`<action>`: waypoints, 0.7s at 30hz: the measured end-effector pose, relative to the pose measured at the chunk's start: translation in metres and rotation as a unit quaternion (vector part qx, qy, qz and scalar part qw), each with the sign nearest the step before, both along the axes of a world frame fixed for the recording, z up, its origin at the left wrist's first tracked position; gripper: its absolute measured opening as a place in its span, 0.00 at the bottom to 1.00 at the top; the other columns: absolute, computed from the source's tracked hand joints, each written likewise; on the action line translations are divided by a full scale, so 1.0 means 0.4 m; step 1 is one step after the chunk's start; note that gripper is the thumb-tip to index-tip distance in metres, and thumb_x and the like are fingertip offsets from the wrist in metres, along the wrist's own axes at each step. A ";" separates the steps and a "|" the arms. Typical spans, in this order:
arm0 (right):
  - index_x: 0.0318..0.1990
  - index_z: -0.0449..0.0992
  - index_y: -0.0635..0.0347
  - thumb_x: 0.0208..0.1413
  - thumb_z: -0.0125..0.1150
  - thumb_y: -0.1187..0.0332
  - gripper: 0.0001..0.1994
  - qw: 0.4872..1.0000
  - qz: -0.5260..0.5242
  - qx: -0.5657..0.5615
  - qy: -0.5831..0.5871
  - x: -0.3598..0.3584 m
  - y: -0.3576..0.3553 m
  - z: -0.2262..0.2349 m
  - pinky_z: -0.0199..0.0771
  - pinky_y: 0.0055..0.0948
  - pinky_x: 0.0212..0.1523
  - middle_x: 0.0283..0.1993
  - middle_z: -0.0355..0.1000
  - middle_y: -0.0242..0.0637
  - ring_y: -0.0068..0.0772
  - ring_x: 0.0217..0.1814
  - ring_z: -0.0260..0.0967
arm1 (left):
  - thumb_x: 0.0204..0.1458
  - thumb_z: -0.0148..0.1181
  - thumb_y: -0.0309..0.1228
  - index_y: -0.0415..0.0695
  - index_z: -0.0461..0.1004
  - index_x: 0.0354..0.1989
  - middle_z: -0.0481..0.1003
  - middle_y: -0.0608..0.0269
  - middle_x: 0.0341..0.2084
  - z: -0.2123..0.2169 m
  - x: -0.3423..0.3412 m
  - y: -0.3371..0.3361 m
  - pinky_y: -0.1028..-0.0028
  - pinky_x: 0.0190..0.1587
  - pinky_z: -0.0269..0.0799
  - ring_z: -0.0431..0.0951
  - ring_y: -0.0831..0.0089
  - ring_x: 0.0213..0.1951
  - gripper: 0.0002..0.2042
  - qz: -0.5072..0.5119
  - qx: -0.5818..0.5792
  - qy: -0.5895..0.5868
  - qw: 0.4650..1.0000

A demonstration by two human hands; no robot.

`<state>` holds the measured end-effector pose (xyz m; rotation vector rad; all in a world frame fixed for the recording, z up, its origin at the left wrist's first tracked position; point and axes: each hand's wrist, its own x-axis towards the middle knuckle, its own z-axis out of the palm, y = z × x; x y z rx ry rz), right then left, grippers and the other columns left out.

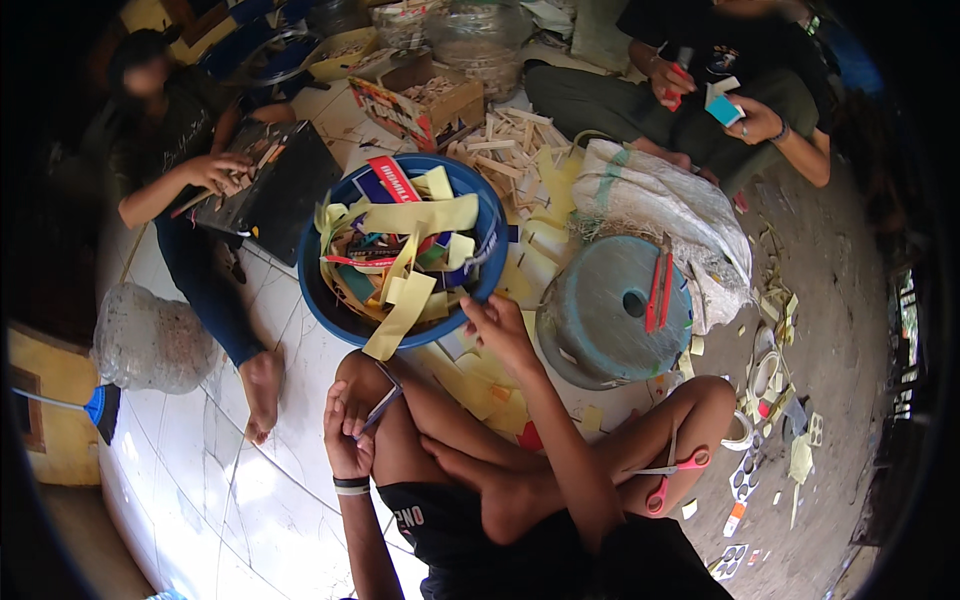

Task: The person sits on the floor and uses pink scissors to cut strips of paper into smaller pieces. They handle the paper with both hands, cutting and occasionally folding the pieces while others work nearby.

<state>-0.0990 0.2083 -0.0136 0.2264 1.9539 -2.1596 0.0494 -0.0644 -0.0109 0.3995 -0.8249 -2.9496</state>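
My left hand is closed on a thin, flat dark piece with a pale edge, held beside my bent left knee. I cannot tell exactly what kind of thing it is. My right hand is at the near right rim of a blue basin, fingers apart, with nothing visible in them. Pale yellow strips and coloured printed card scraps fill the basin, and one long strip hangs over its near rim. Scissors with pink-red handles lie across my right leg.
An upturned grey-blue tub carries a red cutter. Behind it lies a white sack. A carton and wooden pieces are further back. Two co-workers sit across, left and right. Paper scraps litter the right floor.
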 end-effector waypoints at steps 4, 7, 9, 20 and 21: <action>0.38 0.80 0.62 0.69 0.64 0.52 0.19 0.998 0.055 0.007 -0.035 0.152 -0.005 0.013 0.69 0.22 0.24 0.30 0.81 0.33 0.19 0.28 0.76 | 0.70 0.49 0.27 0.40 0.66 0.55 0.57 0.73 0.19 -0.029 0.012 -0.027 0.82 0.17 0.56 0.59 0.82 0.21 0.09 -0.025 0.064 0.069 0.995; 0.31 0.79 0.64 0.69 0.64 0.52 0.22 0.984 0.131 0.114 -0.034 0.163 0.033 0.066 0.68 0.22 0.23 0.28 0.81 0.34 0.19 0.26 0.75 | 0.69 0.47 0.25 0.40 0.64 0.46 0.57 0.72 0.17 -0.041 0.018 -0.052 0.82 0.17 0.57 0.60 0.81 0.20 0.03 -0.063 0.098 0.088 0.989; 0.28 0.78 0.67 0.68 0.66 0.58 0.20 0.962 0.152 0.223 -0.037 0.154 0.058 0.121 0.71 0.25 0.26 0.25 0.79 0.36 0.20 0.25 0.76 | 0.69 0.47 0.24 0.40 0.64 0.45 0.56 0.72 0.17 -0.043 0.017 -0.060 0.81 0.16 0.57 0.59 0.81 0.20 0.02 -0.080 0.112 0.087 0.987; 0.45 0.83 0.60 0.60 0.64 0.71 0.08 0.831 0.140 0.497 0.207 -0.061 -0.049 0.173 0.81 0.46 0.45 0.38 0.84 0.43 0.51 0.42 0.83 | 0.69 0.51 0.26 0.39 0.71 0.52 0.56 0.73 0.19 0.012 -0.005 -0.024 0.82 0.20 0.56 0.58 0.83 0.21 0.08 -0.148 -0.073 0.043 0.985; 0.48 0.81 0.59 0.59 0.65 0.69 0.11 0.827 0.127 0.510 0.200 -0.074 -0.055 0.169 0.80 0.49 0.48 0.41 0.84 0.44 0.53 0.47 0.81 | 0.69 0.51 0.26 0.39 0.71 0.51 0.56 0.73 0.19 0.017 -0.004 -0.021 0.81 0.20 0.56 0.59 0.82 0.21 0.07 -0.145 -0.087 0.037 0.985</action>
